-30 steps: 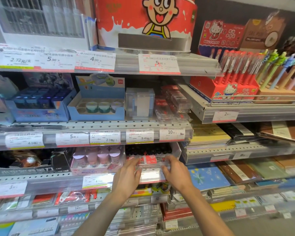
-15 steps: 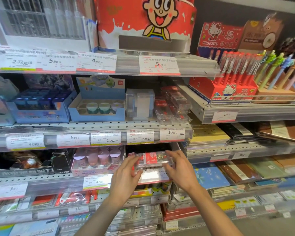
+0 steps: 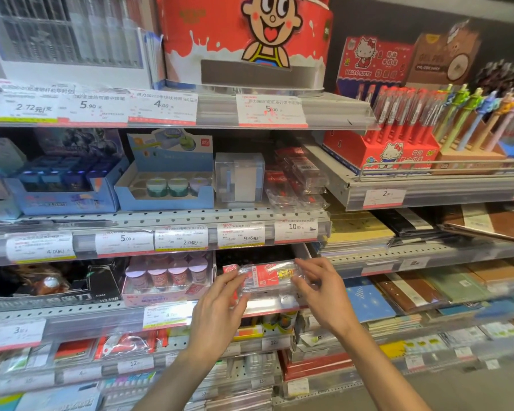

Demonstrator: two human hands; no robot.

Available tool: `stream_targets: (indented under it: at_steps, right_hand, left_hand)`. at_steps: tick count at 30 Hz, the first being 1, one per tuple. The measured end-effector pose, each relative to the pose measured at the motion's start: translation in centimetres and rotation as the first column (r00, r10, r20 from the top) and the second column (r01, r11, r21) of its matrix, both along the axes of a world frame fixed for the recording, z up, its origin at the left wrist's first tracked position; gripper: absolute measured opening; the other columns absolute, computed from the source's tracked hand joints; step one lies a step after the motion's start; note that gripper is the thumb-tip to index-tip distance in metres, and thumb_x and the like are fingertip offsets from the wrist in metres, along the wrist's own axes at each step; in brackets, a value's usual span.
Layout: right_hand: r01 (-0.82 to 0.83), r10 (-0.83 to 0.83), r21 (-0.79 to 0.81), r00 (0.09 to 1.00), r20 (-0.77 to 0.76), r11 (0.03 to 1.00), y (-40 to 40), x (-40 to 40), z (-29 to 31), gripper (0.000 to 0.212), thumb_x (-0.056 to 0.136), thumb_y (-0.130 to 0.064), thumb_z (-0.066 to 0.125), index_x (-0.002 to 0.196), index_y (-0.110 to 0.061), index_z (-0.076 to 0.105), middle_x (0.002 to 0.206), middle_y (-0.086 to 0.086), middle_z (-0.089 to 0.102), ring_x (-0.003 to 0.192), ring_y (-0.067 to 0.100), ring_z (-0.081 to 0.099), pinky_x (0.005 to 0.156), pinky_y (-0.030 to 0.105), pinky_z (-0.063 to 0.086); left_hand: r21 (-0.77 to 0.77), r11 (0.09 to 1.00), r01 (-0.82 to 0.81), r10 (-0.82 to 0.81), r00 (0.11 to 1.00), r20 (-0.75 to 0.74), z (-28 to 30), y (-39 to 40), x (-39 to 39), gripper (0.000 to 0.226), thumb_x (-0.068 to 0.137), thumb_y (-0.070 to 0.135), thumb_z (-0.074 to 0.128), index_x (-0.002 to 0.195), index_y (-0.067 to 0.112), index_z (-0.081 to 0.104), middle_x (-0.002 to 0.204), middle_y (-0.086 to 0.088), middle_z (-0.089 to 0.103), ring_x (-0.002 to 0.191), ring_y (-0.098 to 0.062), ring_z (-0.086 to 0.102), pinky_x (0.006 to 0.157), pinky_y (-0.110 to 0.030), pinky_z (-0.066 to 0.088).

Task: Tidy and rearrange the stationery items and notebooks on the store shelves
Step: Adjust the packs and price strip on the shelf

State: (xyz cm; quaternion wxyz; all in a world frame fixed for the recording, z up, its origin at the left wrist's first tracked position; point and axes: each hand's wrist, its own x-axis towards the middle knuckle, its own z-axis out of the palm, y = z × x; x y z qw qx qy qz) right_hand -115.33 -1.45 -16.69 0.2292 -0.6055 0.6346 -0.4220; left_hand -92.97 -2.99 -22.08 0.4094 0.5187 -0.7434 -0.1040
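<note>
Holding a clear plastic pack with a red label (image 3: 266, 277) between them, both hands sit level with the third shelf down, just in front of its edge: the left hand (image 3: 217, 317) pinches the pack's left end with curled fingers, and the right hand (image 3: 324, 295) curls round its right end. The pack lies flat and lengthwise, probably so its label faces out and it can slide into the dark slot (image 3: 251, 256) behind it; that is a guess from the pose. Its own print is too blurred to read. To its left stands a pink tray of small tubs (image 3: 166, 277), above a price tag reading 4.7 (image 3: 166, 317). On the rail above, tags read 5.00, 2.0, 9.45 (image 3: 241, 235) and 10.00. Similar clear packs (image 3: 297, 179) are stacked on the shelf over that, beside a blue deli tray (image 3: 165, 185). Up right, a red Hello Kitty pen display (image 3: 380, 152) stands over a 2.00 tag.
</note>
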Motion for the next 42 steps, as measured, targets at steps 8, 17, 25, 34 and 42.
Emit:
stream_targets:
  at_steps: [8,17,25,34,42]
  right_hand:
    - [-0.013,0.019,-0.039,0.988,0.153,0.999,2.6,-1.2,3.5,0.030,0.090,-0.029,0.070,0.121,-0.030,0.070,0.113,-0.014,0.060,0.106,-0.001,0.060,0.083,0.009,0.048]
    - [-0.034,0.050,-0.084,0.978,0.202,0.996,3.8,-1.8,7.9,0.024,0.083,-0.038,0.074,0.107,-0.034,0.074,0.114,-0.015,0.057,0.099,0.009,0.066,0.089,0.035,0.057]
    - [-0.195,0.203,-0.087,0.975,0.086,0.977,3.0,-1.8,11.0,0.027,0.077,-0.026,0.083,0.099,-0.031,0.069,0.134,-0.021,0.052,0.084,0.010,0.066,0.074,0.020,0.052]
    - [-0.083,0.112,-0.250,0.988,0.106,0.965,2.2,-0.9,12.3,0.029,0.080,-0.030,0.081,0.105,-0.033,0.066,0.086,-0.023,0.063,0.072,0.008,0.056,0.066,0.016,0.048]
    - [0.317,-0.343,-0.385,0.939,0.003,0.866,-1.9,1.4,14.3,0.037,0.083,-0.052,0.070,0.108,-0.027,0.059,0.105,-0.011,0.063,0.090,0.011,0.060,0.082,0.033,0.049]
  left_hand:
    - [-0.160,0.984,0.083,-0.078,0.996,0.039,2.9,1.8,0.2,0.046,0.090,0.043,0.063,0.133,0.028,0.059,0.134,0.011,0.055,0.085,-0.004,0.063,0.063,-0.026,0.058]
    - [-0.388,0.915,0.111,-0.087,0.993,0.080,8.4,1.7,0.6,0.038,0.091,0.026,0.066,0.128,0.018,0.064,0.122,0.003,0.062,0.082,-0.005,0.060,0.066,-0.025,0.056]
    - [-0.465,0.876,0.128,-0.080,0.989,0.121,12.5,-0.5,1.4,0.036,0.092,0.022,0.068,0.127,0.017,0.065,0.121,0.002,0.064,0.079,0.001,0.049,0.074,-0.015,0.045]
    - [-0.482,0.866,0.131,-0.073,0.988,0.137,16.7,-3.7,1.6,0.044,0.094,0.027,0.065,0.136,0.017,0.056,0.134,0.001,0.055,0.109,-0.019,0.061,0.080,-0.033,0.055]
    - [-0.320,0.946,-0.051,0.150,0.945,0.292,17.9,-7.7,2.1,0.049,0.090,0.023,0.062,0.137,0.016,0.051,0.147,-0.013,0.042,0.129,-0.035,0.043,0.089,-0.050,0.054]
